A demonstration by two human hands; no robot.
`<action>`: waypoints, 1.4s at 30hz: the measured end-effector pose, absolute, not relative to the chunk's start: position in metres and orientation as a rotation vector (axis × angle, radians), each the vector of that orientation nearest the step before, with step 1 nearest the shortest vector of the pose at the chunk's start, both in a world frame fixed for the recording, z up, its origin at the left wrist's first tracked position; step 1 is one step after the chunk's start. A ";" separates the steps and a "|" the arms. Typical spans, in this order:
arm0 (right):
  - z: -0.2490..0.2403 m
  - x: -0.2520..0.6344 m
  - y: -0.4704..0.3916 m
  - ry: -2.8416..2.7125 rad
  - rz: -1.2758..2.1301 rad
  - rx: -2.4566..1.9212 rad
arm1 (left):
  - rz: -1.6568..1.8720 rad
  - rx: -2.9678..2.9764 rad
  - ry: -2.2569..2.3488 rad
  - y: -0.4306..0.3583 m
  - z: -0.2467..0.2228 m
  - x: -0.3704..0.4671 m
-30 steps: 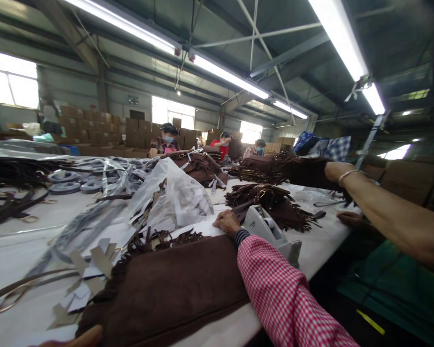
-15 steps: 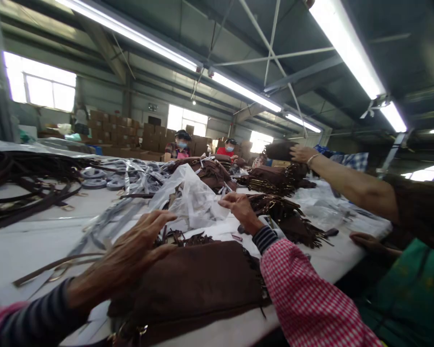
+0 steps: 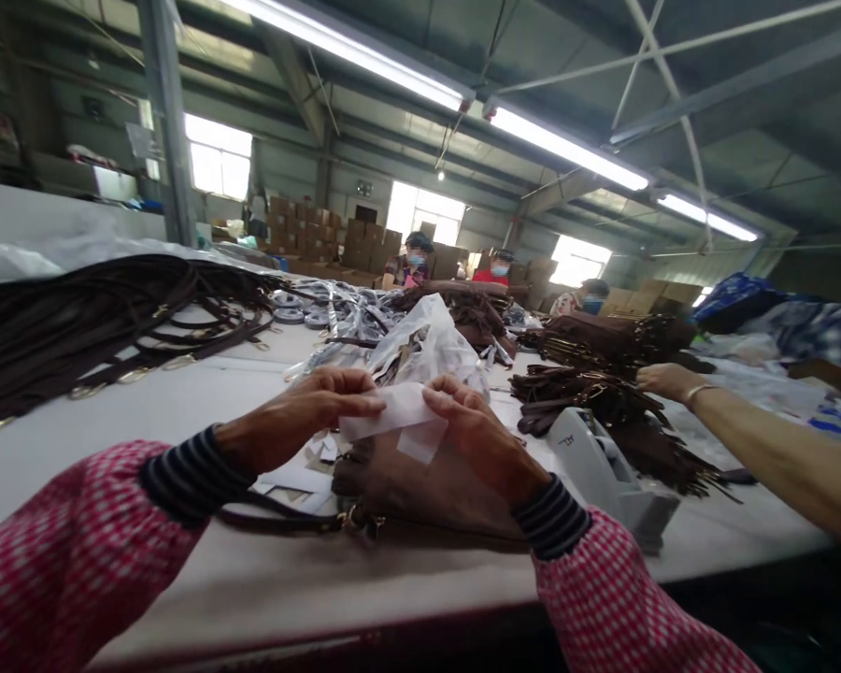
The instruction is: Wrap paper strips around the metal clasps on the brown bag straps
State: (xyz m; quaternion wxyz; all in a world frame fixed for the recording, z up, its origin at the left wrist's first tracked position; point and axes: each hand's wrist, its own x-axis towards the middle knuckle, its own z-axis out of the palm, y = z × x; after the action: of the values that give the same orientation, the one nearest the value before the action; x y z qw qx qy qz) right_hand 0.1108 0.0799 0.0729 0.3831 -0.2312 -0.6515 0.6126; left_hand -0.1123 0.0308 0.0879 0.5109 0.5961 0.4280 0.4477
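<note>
Between my two hands is a small sheet of thin white paper (image 3: 407, 411). My left hand (image 3: 322, 411) pinches its left end between thumb and fingers. At the other end, the fingers of my right hand (image 3: 480, 435) are closed on it. Just below the sheet lies a dark brown bag (image 3: 434, 495) with fringe, flat on the white table (image 3: 266, 584). A brown strap (image 3: 280, 519) with gold clips runs from the bag's left side. Behind my hands stands a crumpled clear plastic bag (image 3: 434, 341).
A grey tape dispenser (image 3: 609, 477) stands right of the bag, near a co-worker's arm (image 3: 757, 439). Stacked brown fringed bags (image 3: 595, 346) lie beyond it. Dark straps (image 3: 112, 318) are heaped at the left. Co-workers sit across the table.
My hands, apart before, have come together and now hold the white paper. The view has swung right-to-left, showing more straps. The co-worker's raised hand has come down to the bags.
</note>
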 end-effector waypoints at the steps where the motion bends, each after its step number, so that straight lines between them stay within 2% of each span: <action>1: 0.068 0.104 0.072 -1.666 1.632 -0.567 | 1.087 1.379 1.006 0.023 0.090 -0.118; 4: 0.054 0.090 0.050 -1.753 1.708 -0.613 | 1.131 1.233 0.990 0.000 0.094 -0.138; 8: 0.042 0.092 0.041 -1.876 1.592 -0.664 | 1.170 1.165 1.110 -0.023 0.087 -0.178; 11: 0.039 0.101 0.044 -1.917 1.597 -0.654 | 1.008 1.179 1.285 -0.030 0.072 -0.210; 14: 0.040 0.099 0.042 -1.932 1.655 -0.706 | 0.741 1.402 1.468 -0.031 0.057 -0.226; 18: 0.042 0.077 0.032 -1.916 1.687 -0.819 | 0.798 1.920 1.780 -0.036 0.056 -0.208; 22: 0.040 0.055 0.024 -1.871 1.754 -0.829 | 0.788 2.033 1.560 -0.045 0.063 -0.165; 26: 0.036 0.047 0.029 -1.939 1.693 -0.737 | 0.911 1.809 1.338 -0.042 0.057 -0.151; 29: 0.035 0.044 0.035 -2.116 1.522 -0.640 | 0.980 1.595 1.203 -0.039 0.053 -0.169; 34: 0.030 0.019 0.029 -2.604 0.609 -0.747 | 1.175 1.543 1.405 -0.045 0.063 -0.211; 36: 0.022 0.001 0.022 -2.740 0.371 -0.784 | 1.198 1.545 1.477 -0.048 0.065 -0.223; 39: 0.006 -0.022 0.019 -2.781 0.298 -0.845 | 1.150 1.462 1.487 -0.052 0.059 -0.233; 42: -0.002 -0.029 0.027 -2.602 0.522 -0.853 | 1.110 1.381 1.473 -0.055 0.050 -0.237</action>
State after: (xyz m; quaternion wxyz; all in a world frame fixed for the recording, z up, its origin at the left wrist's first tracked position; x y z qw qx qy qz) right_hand -0.0285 0.0269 -0.0016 0.1759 -0.3011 -0.9189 0.1845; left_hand -0.2370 -0.0552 0.0499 0.4067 0.5475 0.5839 0.4403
